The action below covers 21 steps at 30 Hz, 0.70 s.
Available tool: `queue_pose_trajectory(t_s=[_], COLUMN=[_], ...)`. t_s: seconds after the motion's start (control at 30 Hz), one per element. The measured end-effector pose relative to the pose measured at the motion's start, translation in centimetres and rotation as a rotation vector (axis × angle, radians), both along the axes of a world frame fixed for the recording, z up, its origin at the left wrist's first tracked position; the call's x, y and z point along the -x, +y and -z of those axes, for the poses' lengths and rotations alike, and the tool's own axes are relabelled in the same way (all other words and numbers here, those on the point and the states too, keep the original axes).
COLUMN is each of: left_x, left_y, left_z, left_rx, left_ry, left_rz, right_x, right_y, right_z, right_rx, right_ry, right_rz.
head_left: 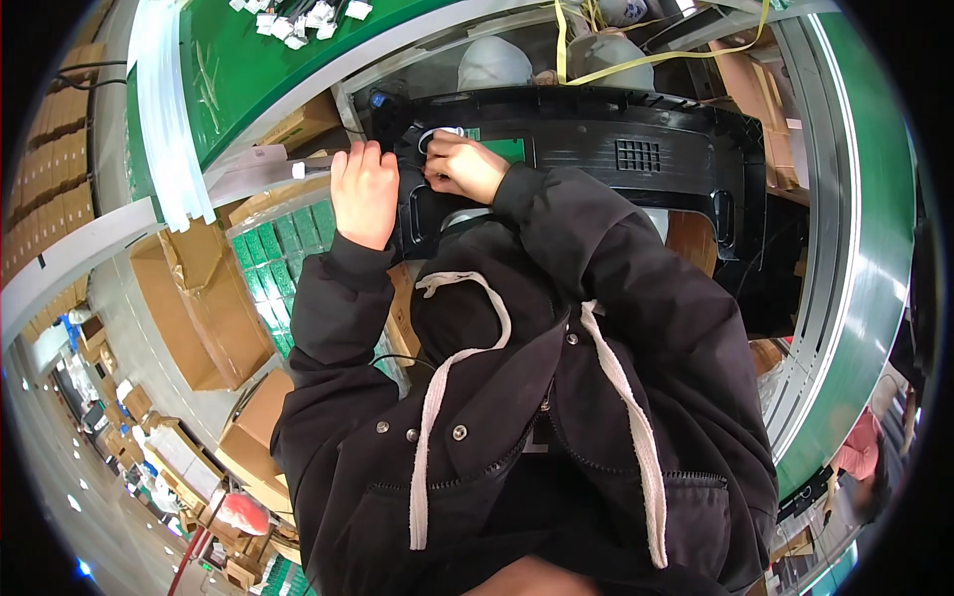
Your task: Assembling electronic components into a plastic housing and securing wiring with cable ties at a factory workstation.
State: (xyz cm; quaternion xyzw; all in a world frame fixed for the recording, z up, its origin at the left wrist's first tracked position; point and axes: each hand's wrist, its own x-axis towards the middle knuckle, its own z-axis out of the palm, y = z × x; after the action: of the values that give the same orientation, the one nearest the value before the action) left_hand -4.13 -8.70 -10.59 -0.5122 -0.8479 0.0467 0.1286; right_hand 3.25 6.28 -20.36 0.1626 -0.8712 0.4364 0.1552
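A long black plastic housing lies across the frame in front of me, its ribbed inner side up. Inside it, beside my right hand, part of a green circuit board shows. My right hand is closed, fingertips pinched down inside the housing's left end; what they grip is hidden. A white cable loop curves by those fingers. My left hand is closed at the housing's left edge, fingers bent. From it a short dark cable with a white plug sticks out to the left.
Left of me stand an open cardboard box and a carton of green boards. Several white-plugged cables lie on the green bench at far left. A yellow strap hangs beyond the housing. A green-topped conveyor curves along the right.
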Motion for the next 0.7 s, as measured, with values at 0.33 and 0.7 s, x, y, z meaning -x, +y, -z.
queue_pose_trajectory(t_s=[0.33,0.7], left_x=[-0.15,-0.47], left_y=[0.4,0.47], left_z=[0.53,0.5], left_rx=[0.057,0.082], left_ry=[0.093,0.054], left_rz=[0.03,-0.018], right_x=[0.4,0.34], right_y=[0.12,-0.09], right_z=[0.71,0.8], right_rx=[0.088,0.044], right_ry=[0.014,-0.009], right_rz=[-0.014,0.006])
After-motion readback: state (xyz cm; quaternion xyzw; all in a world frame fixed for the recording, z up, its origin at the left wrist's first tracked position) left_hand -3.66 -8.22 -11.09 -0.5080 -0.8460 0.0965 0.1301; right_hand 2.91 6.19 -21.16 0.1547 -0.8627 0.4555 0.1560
